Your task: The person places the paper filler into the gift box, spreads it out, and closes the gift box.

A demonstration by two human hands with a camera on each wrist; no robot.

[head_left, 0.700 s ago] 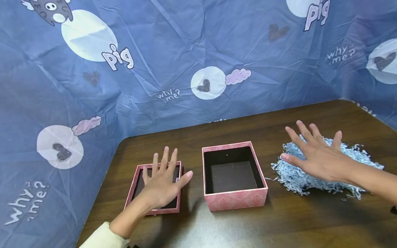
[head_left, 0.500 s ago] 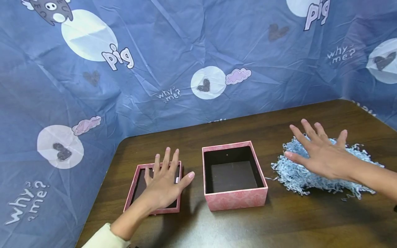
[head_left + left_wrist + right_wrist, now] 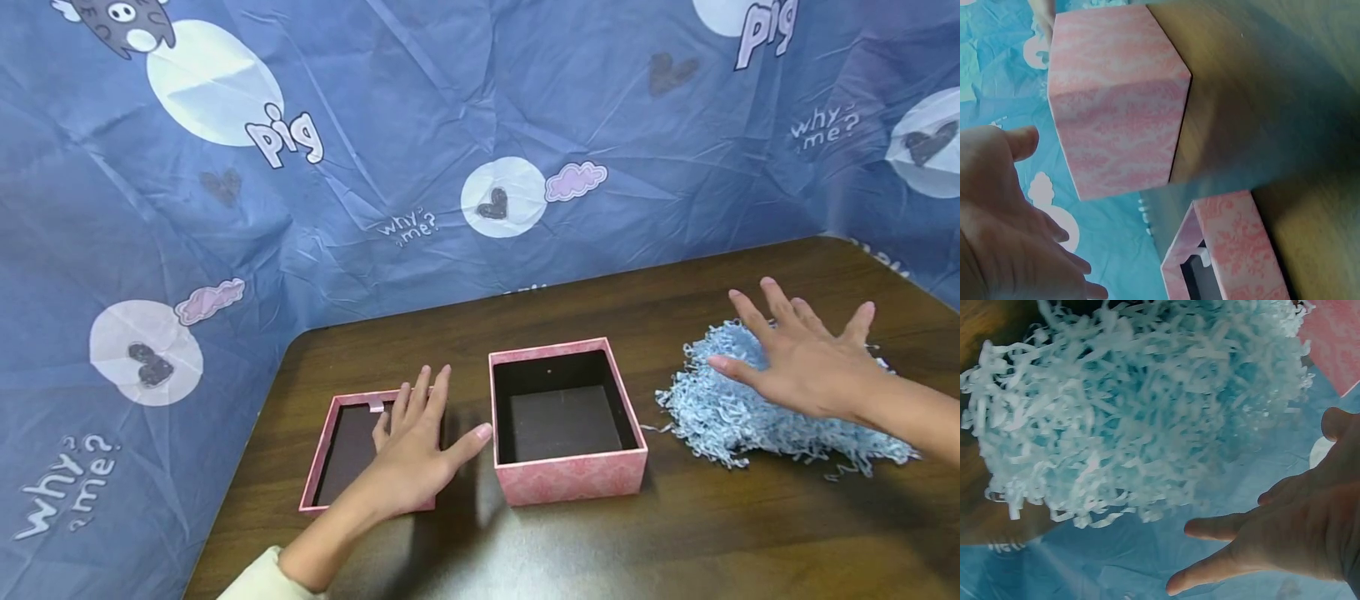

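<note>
An open pink box [image 3: 566,417] with a dark inside stands mid-table, also seen as the pink box [image 3: 1116,100] in the left wrist view. Its shallow pink lid [image 3: 352,450] lies upturned to the left; the lid [image 3: 1229,250] shows there too. My left hand [image 3: 423,442] hovers flat over the lid's right edge, fingers spread, thumb toward the box. The left hand [image 3: 1004,219] holds nothing. A heap of pale blue shredded paper [image 3: 750,408] lies right of the box. My right hand [image 3: 806,362] is spread above it, and the right hand [image 3: 1285,537] floats clear of the paper [image 3: 1135,412].
A dark wooden table [image 3: 525,542] carries everything. A blue patterned cloth [image 3: 375,125] with "pig" prints hangs behind and wraps the left and right sides. The table's left edge [image 3: 247,450] runs close to the lid.
My left hand slid right and nearer the box, uncovering most of the lid's inside. My right hand drifted right and farther back over the paper heap.
</note>
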